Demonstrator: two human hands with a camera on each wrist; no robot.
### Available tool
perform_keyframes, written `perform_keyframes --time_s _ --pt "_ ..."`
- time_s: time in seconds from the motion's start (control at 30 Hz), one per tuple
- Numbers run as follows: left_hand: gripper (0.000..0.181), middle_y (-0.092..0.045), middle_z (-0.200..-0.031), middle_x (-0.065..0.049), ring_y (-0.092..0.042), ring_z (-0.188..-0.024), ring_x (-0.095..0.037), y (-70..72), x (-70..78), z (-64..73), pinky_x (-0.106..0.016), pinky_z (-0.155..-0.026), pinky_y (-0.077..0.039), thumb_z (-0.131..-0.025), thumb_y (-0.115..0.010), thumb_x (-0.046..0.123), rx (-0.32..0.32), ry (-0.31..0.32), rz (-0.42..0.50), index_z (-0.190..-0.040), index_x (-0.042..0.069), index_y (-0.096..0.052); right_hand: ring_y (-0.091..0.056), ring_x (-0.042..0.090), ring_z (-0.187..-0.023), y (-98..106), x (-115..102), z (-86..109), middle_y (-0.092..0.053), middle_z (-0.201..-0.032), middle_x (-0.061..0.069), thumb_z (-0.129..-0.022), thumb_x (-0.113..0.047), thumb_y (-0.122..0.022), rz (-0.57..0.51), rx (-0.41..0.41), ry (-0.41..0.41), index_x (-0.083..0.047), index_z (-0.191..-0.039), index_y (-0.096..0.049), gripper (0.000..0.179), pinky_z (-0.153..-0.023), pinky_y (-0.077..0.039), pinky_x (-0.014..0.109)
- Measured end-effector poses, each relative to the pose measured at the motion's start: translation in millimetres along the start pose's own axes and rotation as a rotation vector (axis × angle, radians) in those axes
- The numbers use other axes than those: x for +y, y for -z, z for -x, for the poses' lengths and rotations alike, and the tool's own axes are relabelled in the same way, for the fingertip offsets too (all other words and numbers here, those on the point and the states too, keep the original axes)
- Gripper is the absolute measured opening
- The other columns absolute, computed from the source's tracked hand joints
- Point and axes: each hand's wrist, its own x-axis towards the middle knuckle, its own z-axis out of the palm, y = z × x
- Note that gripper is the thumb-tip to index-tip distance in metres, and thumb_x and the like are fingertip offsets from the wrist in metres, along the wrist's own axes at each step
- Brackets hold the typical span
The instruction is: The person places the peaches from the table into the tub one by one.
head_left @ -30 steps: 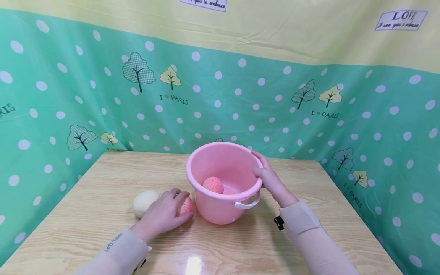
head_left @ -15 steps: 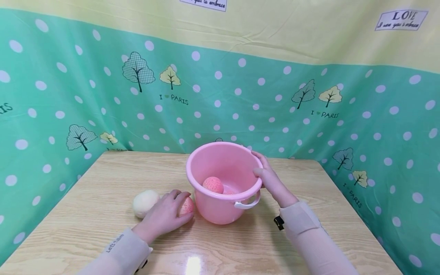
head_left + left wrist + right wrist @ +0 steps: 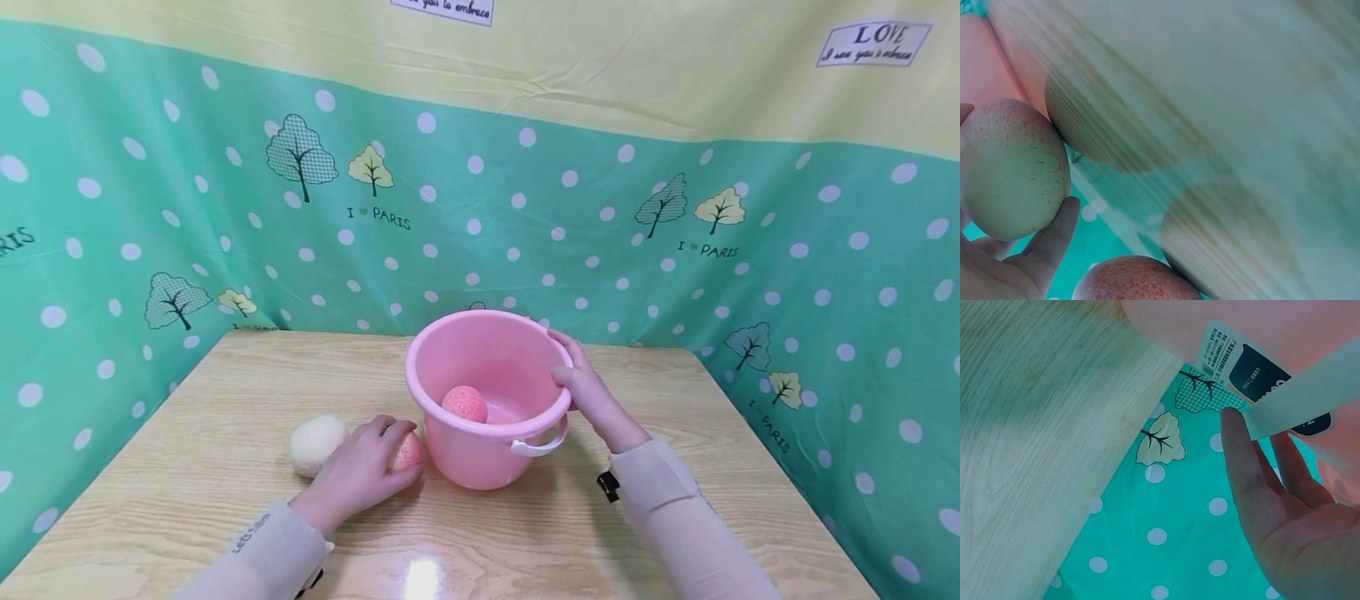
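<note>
In the head view, my left hand (image 3: 362,468) holds a speckled pink ball (image 3: 406,454) on the table, close to the bucket's left side. The left wrist view shows this ball (image 3: 1016,169) pale with red flecks between thumb and fingers. A whitish ball (image 3: 318,444) lies left of that hand, partly behind it. My right hand (image 3: 590,392) grips the right rim of a pink bucket (image 3: 476,454), thumb over the edge. Inside sits a speckled pink ball (image 3: 464,403), with a second pink patch low beside it. In the right wrist view, fingers (image 3: 1244,456) lie by the bucket's handle.
A wood-grain table (image 3: 225,400) carries everything. The bucket's white handle (image 3: 540,447) hangs down at its front right. A polka-dot curtain (image 3: 480,208) encloses the back and both sides. A reddish ball (image 3: 1135,281) shows at the bottom of the left wrist view.
Hardly anything differs. My left hand and its ball have shifted very slightly; the right hand and the bucket stay in place.
</note>
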Motion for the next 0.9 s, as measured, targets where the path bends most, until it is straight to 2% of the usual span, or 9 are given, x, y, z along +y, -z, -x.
perform_keyframes --time_s 0.23,0.77,0.9 --pt "0.055 -0.061 -0.12 -0.01 -0.062 -0.107 -0.029 0.5 -1.4 0.1 -0.049 -0.091 -0.055 -0.084 -0.073 0.045 0.003 0.008 0.001 -0.129 0.016 -0.061 -0.063 0.034 -0.092 0.0 -0.3 0.2 -0.027 -0.156 0.022 -0.083 -0.004 -0.042 -0.002 -0.002 0.003 -0.02 -0.158 -0.018 0.08 -0.064 -0.053 0.03" --pt "0.055 -0.061 -0.119 -0.011 -0.063 -0.104 -0.029 8.9 -5.9 0.4 -0.048 -0.087 -0.056 -0.084 -0.072 0.046 0.034 -0.024 -0.032 -0.128 0.015 -0.061 -0.061 0.035 -0.103 -0.9 -1.4 2.0 -0.026 -0.158 0.019 -0.085 -0.005 -0.042 0.0 -0.003 -0.012 -0.022 -0.158 -0.017 0.079 -0.066 -0.052 0.03" --pt "0.055 -0.061 -0.119 -0.01 -0.062 -0.104 -0.029 13.3 -5.3 1.1 -0.048 -0.086 -0.056 -0.084 -0.072 0.046 0.032 -0.022 -0.036 -0.128 0.015 -0.061 -0.062 0.034 -0.098 -0.8 -1.4 1.8 -0.026 -0.157 0.02 -0.084 -0.004 -0.042 -0.002 -0.002 -0.008 -0.022 -0.158 -0.017 0.08 -0.065 -0.052 0.03"
